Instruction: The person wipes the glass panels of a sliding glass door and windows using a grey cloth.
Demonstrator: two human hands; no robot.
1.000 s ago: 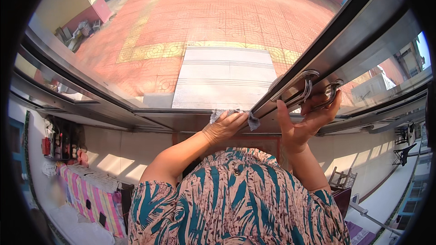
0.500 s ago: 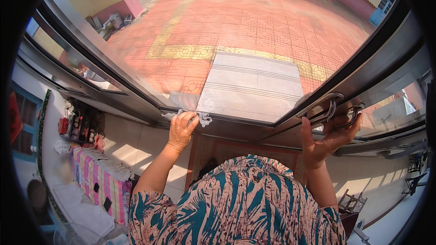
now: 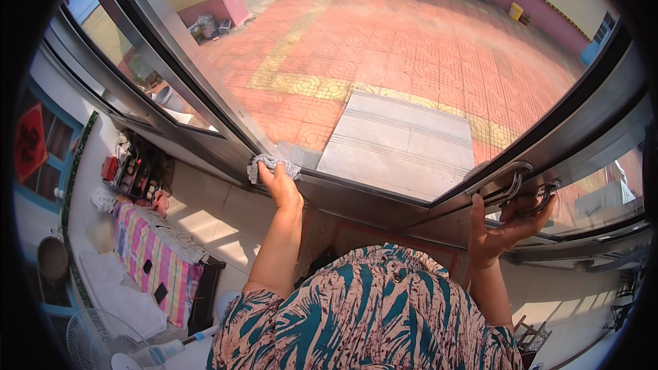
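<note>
My left hand (image 3: 283,190) is closed on a crumpled grey cloth (image 3: 264,166). It presses the cloth against the lower left corner of a glass door, where the pane meets the metal frame (image 3: 363,193). On the right, my right hand (image 3: 495,233) has its fingers curled around the looped metal door handles (image 3: 519,177), with the thumb pointing up beside them. The palm side faces me, and part of the fingers is hidden behind the handles.
Beyond the glass lie a grey ramp-like slab (image 3: 401,140) and a red tiled yard (image 3: 384,41). Indoors at left are a striped-cloth-covered bench (image 3: 154,253), a shelf of shoes (image 3: 140,171) and a white fan (image 3: 103,336). A wooden chair (image 3: 531,336) stands at lower right.
My left hand has slid the cloth leftward along the bottom of the pane into the corner, and its wrist has turned. My right hand stays at the handles. The whole view has shifted slightly.
</note>
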